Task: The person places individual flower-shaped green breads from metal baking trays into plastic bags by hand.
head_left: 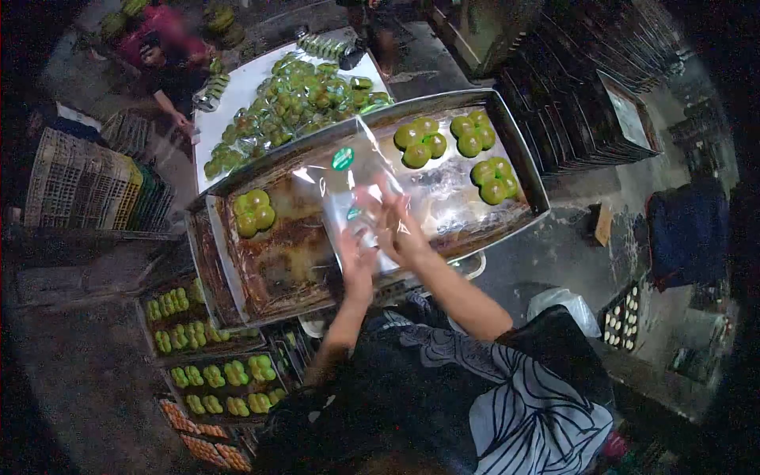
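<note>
Several clear plastic bags with green round labels are at my hands, above the middle of a metal baking tray (309,277). My left hand (358,260) is closed on the lower part of a clear plastic bag (326,184). Against the bag's right side, my right hand (398,228) has its fingers bent on the film; they are partly blurred and seen through the plastic. On the tray sit clusters of green buns: one cluster (254,212) at the left end, and three at the right, including a bun cluster (495,180) near the corner.
Behind the tray, a white table (212,142) carries a heap of bagged green buns (293,103). A person (170,71) stands at its left. Crates (79,182) are stacked at left, dark trays (570,119) at right. Lower left, racked trays hold more green buns (226,374).
</note>
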`<state>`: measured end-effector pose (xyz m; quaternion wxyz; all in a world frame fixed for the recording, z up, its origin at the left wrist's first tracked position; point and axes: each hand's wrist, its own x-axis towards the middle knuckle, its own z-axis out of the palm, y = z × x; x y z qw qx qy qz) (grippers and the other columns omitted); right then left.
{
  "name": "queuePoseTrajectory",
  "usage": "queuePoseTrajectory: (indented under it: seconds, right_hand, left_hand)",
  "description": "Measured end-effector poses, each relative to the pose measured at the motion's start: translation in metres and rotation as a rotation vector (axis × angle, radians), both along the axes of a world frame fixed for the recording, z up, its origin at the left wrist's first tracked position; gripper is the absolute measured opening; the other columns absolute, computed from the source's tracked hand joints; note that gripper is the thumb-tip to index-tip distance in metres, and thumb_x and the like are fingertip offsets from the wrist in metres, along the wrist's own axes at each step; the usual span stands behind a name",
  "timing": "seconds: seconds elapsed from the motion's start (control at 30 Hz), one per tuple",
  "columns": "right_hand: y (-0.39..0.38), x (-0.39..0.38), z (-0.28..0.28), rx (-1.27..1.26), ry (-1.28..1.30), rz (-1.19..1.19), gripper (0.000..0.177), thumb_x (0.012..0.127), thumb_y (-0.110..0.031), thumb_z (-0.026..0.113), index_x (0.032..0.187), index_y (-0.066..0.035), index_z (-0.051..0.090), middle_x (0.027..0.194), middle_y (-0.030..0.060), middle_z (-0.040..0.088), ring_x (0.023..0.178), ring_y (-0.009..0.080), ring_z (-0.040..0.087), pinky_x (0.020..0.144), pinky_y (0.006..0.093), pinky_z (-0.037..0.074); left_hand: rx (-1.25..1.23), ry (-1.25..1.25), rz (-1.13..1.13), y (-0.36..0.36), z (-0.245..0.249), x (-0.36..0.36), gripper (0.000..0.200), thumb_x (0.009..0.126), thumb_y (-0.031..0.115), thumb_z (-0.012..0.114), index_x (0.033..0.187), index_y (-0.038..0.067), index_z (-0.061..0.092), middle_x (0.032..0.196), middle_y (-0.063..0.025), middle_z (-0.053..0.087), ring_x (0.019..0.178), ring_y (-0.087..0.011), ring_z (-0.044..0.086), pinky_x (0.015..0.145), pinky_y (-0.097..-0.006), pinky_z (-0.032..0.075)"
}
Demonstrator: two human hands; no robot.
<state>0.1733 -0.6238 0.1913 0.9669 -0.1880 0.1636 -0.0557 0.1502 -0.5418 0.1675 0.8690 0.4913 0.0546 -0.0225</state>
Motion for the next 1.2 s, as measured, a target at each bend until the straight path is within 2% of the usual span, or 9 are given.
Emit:
queuePoseTrajectory:
  seconds: [0.1,0.17,0.27,0.4,0.6,1.0,1.07,1.1,1.2]
  right_hand:
    - [0.003,-0.005,-0.039,0.030,0.128,0.584,0.041,0.086,-0.031,0.044,0.113,-0.001,0.040,0.097,0.0125,0.054,0.091,0.0248,0.054,0.081,0.0324,0.043]
    - [-0.051,0.033,-0.046,-1.177,0.126,0.765,0.048,0.080,-0.034,0.052,0.112,0.000,0.040,0.106,0.0180,0.050,0.096,0.0285,0.052,0.084,0.0366,0.041]
    - [-0.109,0.096,-0.097,-2.500,0.733,-0.051,0.084,0.063,-0.056,0.058,0.128,-0.011,0.029,0.129,0.0265,0.021,0.114,0.0471,0.024,0.081,0.0634,0.027]
    - [-0.123,0.121,-0.105,-2.039,0.689,0.045,0.053,0.074,-0.040,0.053,0.118,-0.012,0.043,0.120,0.0252,0.034,0.104,0.0428,0.035,0.081,0.0549,0.032]
    - [0.032,0.015,0.017,-2.193,-0.736,-0.172,0.041,0.057,-0.017,0.070,0.095,-0.010,0.059,0.110,0.0092,0.051,0.094,0.0303,0.049,0.076,0.0390,0.042]
    - [0.052,-0.012,0.031,-1.851,-0.112,0.050,0.054,0.064,-0.012,0.066,0.113,-0.004,0.046,0.110,0.0168,0.048,0.096,0.0320,0.049,0.078,0.0361,0.041]
    - [0.031,0.029,-0.011,-1.780,0.029,0.332,0.017,0.070,-0.012,0.060,0.083,-0.001,0.060,0.076,0.0184,0.057,0.068,0.0326,0.054,0.062,0.0374,0.044]
    - [0.016,0.054,-0.002,-1.789,-0.244,-0.054,0.016,0.074,-0.015,0.058,0.073,0.001,0.061,0.066,0.0194,0.056,0.059,0.0340,0.053,0.056,0.0398,0.042]
    - [0.022,0.107,0.012,-1.830,-0.060,-0.138,0.021,0.075,-0.021,0.058,0.078,0.000,0.061,0.070,0.0191,0.057,0.066,0.0325,0.056,0.061,0.0373,0.044]
  left_hand:
    - [-0.389,0.401,-0.187,0.029,-0.025,0.038,0.040,0.081,0.023,0.049,0.118,0.012,0.038,0.098,-0.0057,0.053,0.092,-0.0199,0.051,0.083,-0.0337,0.042]
    - [-0.314,0.377,-0.031,0.036,-0.029,0.053,0.041,0.079,0.021,0.052,0.117,0.012,0.038,0.095,-0.0065,0.053,0.094,-0.0205,0.051,0.082,-0.0377,0.042]
    - [-0.305,0.325,0.192,0.057,-0.026,0.069,0.044,0.080,0.023,0.049,0.119,0.009,0.035,0.099,-0.0085,0.050,0.099,-0.0219,0.047,0.084,-0.0421,0.040]
    - [-0.459,0.206,0.405,0.103,-0.004,0.075,0.059,0.080,0.025,0.042,0.131,0.010,0.017,0.125,-0.0145,0.029,0.118,-0.0295,0.030,0.094,-0.0538,0.030]
    - [-0.569,-0.038,0.139,0.078,-0.008,0.069,0.059,0.075,0.029,0.036,0.128,0.007,0.023,0.121,-0.0186,0.041,0.109,-0.0342,0.041,0.091,-0.0435,0.035]
    - [-0.421,0.409,-0.066,0.083,-0.010,0.024,0.055,0.079,0.041,0.047,0.115,0.001,0.038,0.099,-0.0115,0.051,0.090,-0.0237,0.053,0.077,-0.0322,0.045]
    - [0.089,0.284,-0.257,0.071,0.005,-0.002,0.054,0.078,0.035,0.053,0.117,0.002,0.035,0.101,-0.0138,0.051,0.088,-0.0244,0.054,0.071,-0.0335,0.047]
    - [0.635,-0.138,-0.309,0.071,-0.008,-0.006,0.049,0.077,0.031,0.055,0.114,0.002,0.040,0.098,-0.0150,0.052,0.085,-0.0260,0.055,0.068,-0.0356,0.047]
    - [1.426,-0.552,-0.682,0.084,-0.080,-0.024,0.036,0.075,0.026,0.057,0.102,0.003,0.050,0.089,-0.0166,0.056,0.078,-0.0291,0.057,0.064,-0.0398,0.046]
